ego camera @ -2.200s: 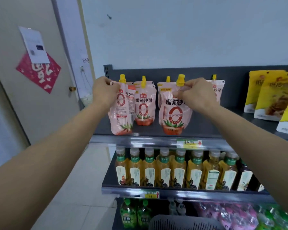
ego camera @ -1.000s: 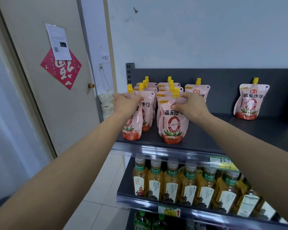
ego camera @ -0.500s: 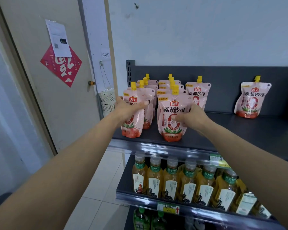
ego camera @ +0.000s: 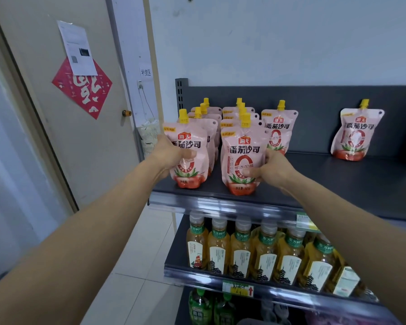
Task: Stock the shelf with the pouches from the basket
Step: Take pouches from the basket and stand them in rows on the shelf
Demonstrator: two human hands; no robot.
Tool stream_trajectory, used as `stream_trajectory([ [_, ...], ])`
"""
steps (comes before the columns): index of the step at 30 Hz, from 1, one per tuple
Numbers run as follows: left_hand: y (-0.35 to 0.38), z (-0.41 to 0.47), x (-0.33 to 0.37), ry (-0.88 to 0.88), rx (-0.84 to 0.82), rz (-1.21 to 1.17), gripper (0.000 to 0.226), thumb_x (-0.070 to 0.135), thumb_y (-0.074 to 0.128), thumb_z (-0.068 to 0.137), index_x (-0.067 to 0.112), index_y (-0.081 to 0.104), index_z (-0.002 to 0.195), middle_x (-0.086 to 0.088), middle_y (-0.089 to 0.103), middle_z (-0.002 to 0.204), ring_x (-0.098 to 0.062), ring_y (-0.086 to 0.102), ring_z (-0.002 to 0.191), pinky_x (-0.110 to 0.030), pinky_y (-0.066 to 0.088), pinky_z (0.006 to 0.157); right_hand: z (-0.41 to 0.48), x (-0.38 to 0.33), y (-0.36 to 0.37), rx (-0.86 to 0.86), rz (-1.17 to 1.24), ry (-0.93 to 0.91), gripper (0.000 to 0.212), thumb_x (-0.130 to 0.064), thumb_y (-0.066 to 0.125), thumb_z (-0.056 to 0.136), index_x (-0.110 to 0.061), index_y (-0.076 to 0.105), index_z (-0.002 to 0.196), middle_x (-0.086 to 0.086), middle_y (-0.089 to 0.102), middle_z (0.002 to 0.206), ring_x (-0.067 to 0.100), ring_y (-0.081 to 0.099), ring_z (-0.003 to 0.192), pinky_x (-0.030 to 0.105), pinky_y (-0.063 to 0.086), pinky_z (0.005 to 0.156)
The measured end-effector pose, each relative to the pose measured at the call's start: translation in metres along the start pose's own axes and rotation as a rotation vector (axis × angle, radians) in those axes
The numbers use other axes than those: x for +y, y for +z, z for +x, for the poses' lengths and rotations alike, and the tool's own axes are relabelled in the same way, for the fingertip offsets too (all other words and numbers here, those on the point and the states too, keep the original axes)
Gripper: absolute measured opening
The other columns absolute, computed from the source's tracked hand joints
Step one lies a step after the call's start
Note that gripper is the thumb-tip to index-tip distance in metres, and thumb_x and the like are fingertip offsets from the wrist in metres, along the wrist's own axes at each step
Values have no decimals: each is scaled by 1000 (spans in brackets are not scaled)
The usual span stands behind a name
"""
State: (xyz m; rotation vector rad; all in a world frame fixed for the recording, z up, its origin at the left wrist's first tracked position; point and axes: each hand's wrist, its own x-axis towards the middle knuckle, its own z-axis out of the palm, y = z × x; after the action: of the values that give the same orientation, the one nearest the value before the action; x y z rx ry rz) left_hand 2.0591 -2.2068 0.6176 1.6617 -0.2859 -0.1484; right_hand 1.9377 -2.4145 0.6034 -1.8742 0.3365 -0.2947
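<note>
The door (ego camera: 56,127) is filling the space left of the shelf (ego camera: 338,181), a dark grey deck with a dark back panel that is running off to the right. Under the shelf, a line of amber bottles (ego camera: 263,249) is standing shoulder to shoulder on the next deck down. Lower again, green bottles (ego camera: 201,308) are peeking out.

At the shelf's left end, pink pouches with yellow caps are standing in two rows (ego camera: 232,113) that are reaching back towards the panel. The left pouch (ego camera: 190,165) is heading the row nearest the shelf's left end, and the right pouch (ego camera: 240,158) is heading the row beside it. Both are sitting upright with their bases on the shelf, close to its front lip. A third pouch (ego camera: 279,130) is standing just right of the rows, further back. A lone pouch (ego camera: 358,134) is leaning on the panel, well along the shelf to the right.

The left hand (ego camera: 171,156) is gripping the left pouch around its middle, with the thumb lying across the print and the fingers going round behind. The right hand (ego camera: 272,170) is holding the right pouch by its right edge, the thumb pressing the front and the fingers curling behind.

Left of the shelf, on the door, a red paper (ego camera: 85,90) is hanging with a white sheet (ego camera: 77,48) overlapping its top corner. A price tag (ego camera: 238,288) is sitting on the rail two decks under the shelf.
</note>
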Motion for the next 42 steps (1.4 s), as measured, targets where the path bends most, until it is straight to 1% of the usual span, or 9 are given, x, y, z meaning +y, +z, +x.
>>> stream_trajectory([
  [6, 4, 8, -13, 51, -18, -6, 76, -7, 80, 63, 8, 38, 124, -11, 64, 115, -23, 65, 99, -33, 54, 74, 1, 6, 6, 20, 38, -43, 52, 4, 74, 72, -8, 58, 120, 6, 68, 117, 21, 64, 104, 41, 53, 91],
  [13, 0, 14, -12, 56, -75, 54, 73, -5, 79, 65, 7, 38, 124, -9, 63, 115, -23, 63, 102, -32, 53, 71, 3, 6, 11, 18, 44, -56, 52, 1, 77, 71, -8, 59, 119, 6, 69, 116, 23, 64, 108, 45, 53, 93],
  [21, -5, 19, -12, 23, -114, 77, 67, -4, 78, 67, 11, 39, 120, -8, 63, 116, -26, 62, 105, -49, 52, 91, 3, 8, 21, 39, 35, -83, 49, -1, 76, 73, -12, 58, 117, 5, 67, 119, 21, 63, 109, 40, 53, 93],
  [25, -7, 19, -19, 18, -139, 85, 67, -2, 80, 63, 7, 47, 121, -9, 66, 114, -27, 64, 106, -42, 54, 85, 1, 9, 22, 40, 30, -82, 49, -2, 74, 75, -9, 55, 119, 4, 66, 120, 17, 61, 105, 30, 51, 86],
  [30, -12, 11, -27, -22, -152, 123, 75, 2, 83, 60, 8, 47, 125, -10, 66, 116, -27, 65, 106, -50, 55, 86, 3, 15, 21, 28, -42, -21, 51, -7, 75, 76, -10, 54, 123, 6, 64, 124, 24, 59, 115, 45, 49, 98],
  [34, -10, 3, -25, -24, -126, 132, 73, -1, 81, 63, 6, 46, 126, -9, 65, 117, -27, 62, 110, -44, 54, 87, -1, 18, 19, 55, -100, -14, 55, -10, 75, 77, -10, 50, 126, 4, 61, 127, 24, 57, 117, 41, 49, 98],
  [37, -10, -7, -18, 36, 22, 142, 78, 1, 80, 66, 7, 35, 129, -9, 52, 121, -25, 54, 112, -42, 50, 94, -16, 15, 10, 133, -212, -52, 55, -21, 73, 80, -8, 47, 127, 0, 58, 114, 18, 56, 103, 29, 46, 86],
  [40, 1, -29, -2, 276, 280, 222, 60, 12, 78, 70, 12, 40, 118, -8, 47, 113, -18, 51, 102, -36, 50, 95, -41, 17, -10, 250, -252, -105, 45, -27, 69, 84, -9, 52, 122, -1, 55, 102, 16, 55, 95, 26, 42, 78],
  [42, 21, -49, 9, 448, 331, 236, 42, 16, 71, 72, 20, 41, 101, 2, 46, 96, -7, 49, 84, -18, 51, 83, -62, 24, -27, 290, -278, -125, 39, -29, 68, 85, -10, 56, 116, 0, 57, 101, 15, 56, 94, 24, 41, 77],
])
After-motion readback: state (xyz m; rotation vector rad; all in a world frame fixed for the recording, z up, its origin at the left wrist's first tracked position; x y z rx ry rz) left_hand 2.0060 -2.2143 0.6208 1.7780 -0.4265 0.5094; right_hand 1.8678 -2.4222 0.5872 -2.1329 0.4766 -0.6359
